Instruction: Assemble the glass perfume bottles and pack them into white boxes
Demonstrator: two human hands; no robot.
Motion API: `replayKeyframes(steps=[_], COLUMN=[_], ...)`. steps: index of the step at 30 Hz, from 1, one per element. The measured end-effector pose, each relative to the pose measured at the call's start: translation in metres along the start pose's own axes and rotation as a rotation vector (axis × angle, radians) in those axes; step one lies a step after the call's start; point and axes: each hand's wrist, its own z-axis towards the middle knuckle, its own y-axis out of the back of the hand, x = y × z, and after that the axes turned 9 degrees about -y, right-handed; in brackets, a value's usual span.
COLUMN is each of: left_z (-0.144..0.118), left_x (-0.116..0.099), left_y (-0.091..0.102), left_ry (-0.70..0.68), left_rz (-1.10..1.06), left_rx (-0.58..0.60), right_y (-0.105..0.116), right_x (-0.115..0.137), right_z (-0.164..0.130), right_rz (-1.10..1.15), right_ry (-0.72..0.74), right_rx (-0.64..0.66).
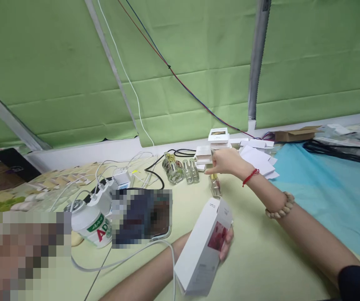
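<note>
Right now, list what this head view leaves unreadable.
- Phone by the white bottle: screen pixelated.
- Lower-left corner patch: pixelated, contents unknown.
- Small glass bottle: its top is hidden under the right hand.
- White box in the left hand: print too small.

Both forearms bare. Right wrist: thin red string bracelet (250, 176), then a beaded bracelet (280, 207) of pale round beads further up the forearm. Dark sleeve (358, 282) edge at the right upper arm. Left arm: nothing worn.
</note>
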Motion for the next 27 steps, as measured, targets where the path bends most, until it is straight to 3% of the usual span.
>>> replayKeyframes(steps=[3,7,11,14,16,19,22,27], left_z=[0.004,0.006,0.003,0.001,0.0,0.0,0.0,0.002], left_x=[-0.004,-0.006,-0.014,-0.015,-0.012,-0.008,-0.009,-0.015], left_y=[-0.004,-0.005,-0.005,-0.004,-0.004,-0.004,-0.005,-0.006], left_ry=[0.092,0.106,0.003,-0.182,-0.29,-0.35,-0.369,-0.132], left_rz=[-0.32,-0.331,-0.062,0.272,0.369,0.268,0.162,-0.149], left_rx=[0.26,0.319,0.191,-0.185,-0.315,-0.153,-0.075,0.231], right_y=[-0.002,0.0,0.001,-0.001,-0.005,-0.008,-0.008,-0.014], right_x=[0.0,-0.002,-0.006,-0.01,-0.012,-0.013,-0.013,-0.015], right_z=[0.001,0.001,0.0,0.002,0.004,0.006,0.006,0.008], right_rz=[-0.042,-0.046,-0.044,-0.023,-0.003,0.03,0.065,0.142], right_ry=[-0.039,-0.031,0.009,0.055,0.066,0.078,0.071,-0.026], right_rx=[-0.019,0.004,0.032,0.035,0.038,0.049,0.013,-0.015])
